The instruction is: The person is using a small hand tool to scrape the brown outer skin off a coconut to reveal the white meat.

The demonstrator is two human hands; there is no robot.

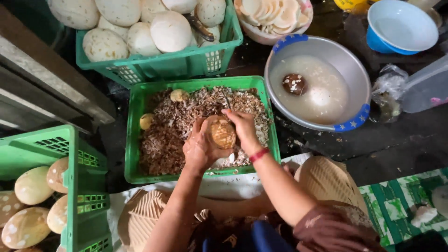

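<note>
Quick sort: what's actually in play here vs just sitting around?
In play:
- left hand gripping the brown coconut
- right hand on the coconut, with a blade that is hard to make out
- shavings crate beneath

Sitting around:
- crate of peeled white coconuts
- metal basin of cloudy liquid
- blue bowl
- crate of unpeeled coconuts

Glossy green plastic crates [154, 70] frame a shiny metal basin [347, 65]; rough brown shavings [163, 135] look fibrous, possibly coconut husk, centre frame.
</note>
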